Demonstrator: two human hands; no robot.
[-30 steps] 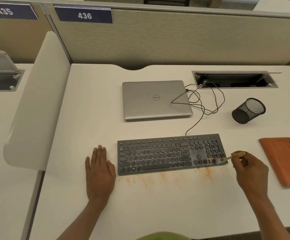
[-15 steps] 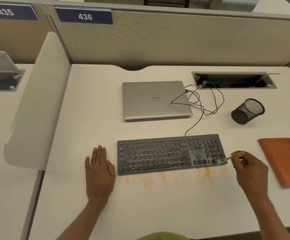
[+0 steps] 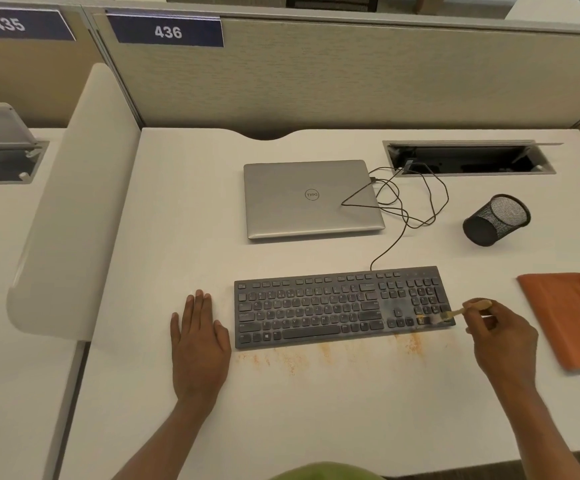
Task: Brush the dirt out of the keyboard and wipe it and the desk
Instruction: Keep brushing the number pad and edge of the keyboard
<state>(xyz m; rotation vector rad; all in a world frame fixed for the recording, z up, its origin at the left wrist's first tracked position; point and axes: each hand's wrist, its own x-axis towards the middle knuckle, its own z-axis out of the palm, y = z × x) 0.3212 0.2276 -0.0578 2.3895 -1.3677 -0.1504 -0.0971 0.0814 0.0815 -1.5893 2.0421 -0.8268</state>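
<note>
The right grip (image 3: 503,337) pinches a slim wooden brush (image 3: 455,312) on the dusty grey keyboard (image 3: 316,310), while the left grip (image 3: 198,341) lies flat, fingers straight, on the smooth white tabletop (image 3: 316,417).

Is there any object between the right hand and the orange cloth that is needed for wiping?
Nothing visible stands between them: only bare desk separates the right hand from the orange cloth. The hand does grip the brush, with its bristles on the keyboard, so it is not free.

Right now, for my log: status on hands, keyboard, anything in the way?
Left hand flat on desk. Right hand holds brush on keyboard, right end. Orange dirt on desk in front. Cloth aside, nothing blocking.
</note>
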